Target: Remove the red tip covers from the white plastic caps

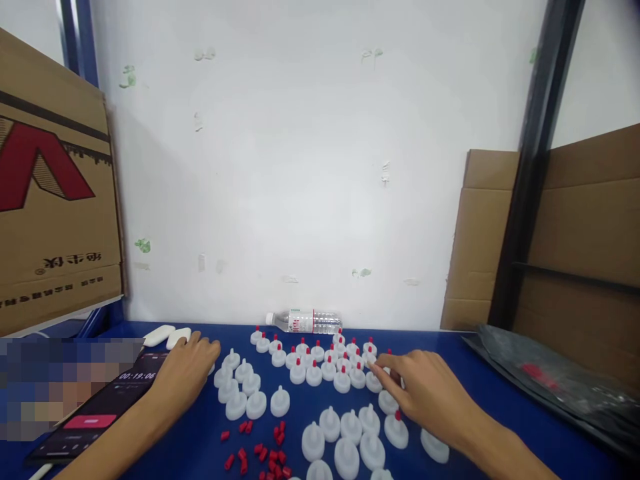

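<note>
My right hand (420, 390) reaches in from the right, its thumb and forefinger closed at a white nozzle cap with a red tip (370, 358), beside a cluster of similar red-tipped caps (314, 375). My left hand (187, 367) is curled downward at the left, by a group of white nozzle caps with bare spouts (236, 403). A sliver of white cap (211, 369) shows at its fingertips, most of it hidden. More bare-spouted caps (347, 457) stand in the front middle. Small red tips (273, 456) lie loose left of them.
A clear water bottle (315, 322) lies by the wall. At the left are a phone with a running timer (115, 393), white oblong objects (159, 335) and a large carton (55, 187). A dark plastic bag (555, 387) rests at the right of the blue table (190, 440).
</note>
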`<state>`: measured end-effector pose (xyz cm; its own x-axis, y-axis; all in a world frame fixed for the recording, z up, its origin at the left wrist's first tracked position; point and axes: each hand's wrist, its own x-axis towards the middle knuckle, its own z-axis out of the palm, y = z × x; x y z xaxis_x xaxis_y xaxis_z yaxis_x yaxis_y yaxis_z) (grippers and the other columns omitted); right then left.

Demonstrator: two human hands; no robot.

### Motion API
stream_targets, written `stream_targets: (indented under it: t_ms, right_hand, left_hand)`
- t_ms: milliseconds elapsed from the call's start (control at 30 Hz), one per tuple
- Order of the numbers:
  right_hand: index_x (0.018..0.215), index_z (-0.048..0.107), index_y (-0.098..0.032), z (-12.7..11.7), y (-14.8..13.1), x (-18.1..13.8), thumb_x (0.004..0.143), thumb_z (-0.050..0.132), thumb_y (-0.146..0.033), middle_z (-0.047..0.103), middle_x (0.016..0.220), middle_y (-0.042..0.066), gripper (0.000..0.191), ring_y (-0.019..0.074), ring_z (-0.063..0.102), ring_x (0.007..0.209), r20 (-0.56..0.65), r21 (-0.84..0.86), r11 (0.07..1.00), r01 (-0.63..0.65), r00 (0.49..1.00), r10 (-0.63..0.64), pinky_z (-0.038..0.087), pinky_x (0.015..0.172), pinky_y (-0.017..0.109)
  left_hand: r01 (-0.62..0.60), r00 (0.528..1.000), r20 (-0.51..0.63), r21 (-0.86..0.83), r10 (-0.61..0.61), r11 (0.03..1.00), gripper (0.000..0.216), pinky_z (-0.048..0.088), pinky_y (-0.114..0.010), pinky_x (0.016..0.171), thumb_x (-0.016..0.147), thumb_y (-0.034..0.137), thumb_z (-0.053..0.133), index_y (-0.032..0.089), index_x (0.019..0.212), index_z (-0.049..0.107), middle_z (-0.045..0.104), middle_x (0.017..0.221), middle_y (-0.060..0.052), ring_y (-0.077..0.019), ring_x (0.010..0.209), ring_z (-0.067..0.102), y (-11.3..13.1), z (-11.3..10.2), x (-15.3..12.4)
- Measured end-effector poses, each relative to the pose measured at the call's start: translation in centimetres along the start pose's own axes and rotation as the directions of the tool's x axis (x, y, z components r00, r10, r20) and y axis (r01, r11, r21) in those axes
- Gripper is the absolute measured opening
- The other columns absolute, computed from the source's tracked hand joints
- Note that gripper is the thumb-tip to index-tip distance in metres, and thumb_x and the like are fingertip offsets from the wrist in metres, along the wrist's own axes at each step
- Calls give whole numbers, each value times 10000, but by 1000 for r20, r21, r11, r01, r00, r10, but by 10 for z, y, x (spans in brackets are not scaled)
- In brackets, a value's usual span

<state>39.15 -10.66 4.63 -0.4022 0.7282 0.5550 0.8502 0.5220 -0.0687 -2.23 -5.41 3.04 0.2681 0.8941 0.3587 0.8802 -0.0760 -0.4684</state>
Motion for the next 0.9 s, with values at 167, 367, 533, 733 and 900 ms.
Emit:
stream_targets:
  t_ms: [167,367,533,733,900]
  right_hand:
    - [848,774,-291,-19,14,2,955,722,-336,759,672,-59,127,158,700,543,207,143,990,-1,978,-29,404,524,235]
    - [797,787,-298,-25,17,-4,758,881,-143,744,643,-102,186,119,700,557,365,291,957,3,924,-115,400,454,162]
    - [891,757,-285,-23,20,-3,936,745,-256,774,828,-38,55,171,735,750,275,324,945,37,952,-132,522,624,225]
    - [1106,617,-254,-11,14,6,1084,501,-320,761,1036,44,135,200,751,859,-54,224,973,50,998,-39,596,701,291]
    - [1172,612,-249,3,-19,0,1062,500,-238,732,1111,62,157,206,743,984,-200,114,975,189,966,-164,605,831,316]
  left_hand:
    - [10,1000,26,-26,-10,1000,476,519,-420,816,788,-113,489,137,1078,772,794,980,-149,-359,1014,722,5,-6,1]
    - [58,983,-173,-29,-62,998,340,484,-550,852,867,-32,481,89,1004,768,738,990,-224,-430,967,688,6,-23,0]
    - [-39,924,-381,-91,1,995,306,463,-527,899,1026,155,437,140,993,740,711,1023,-165,-354,971,638,20,-40,0]
    - [-394,682,-724,-249,100,884,234,481,-458,810,1010,95,474,156,851,635,666,955,-120,-272,896,558,64,-56,-18]
    - [-596,498,-861,-255,101,761,191,525,-449,908,959,63,517,181,863,632,686,986,-96,-245,955,613,101,-62,-37]
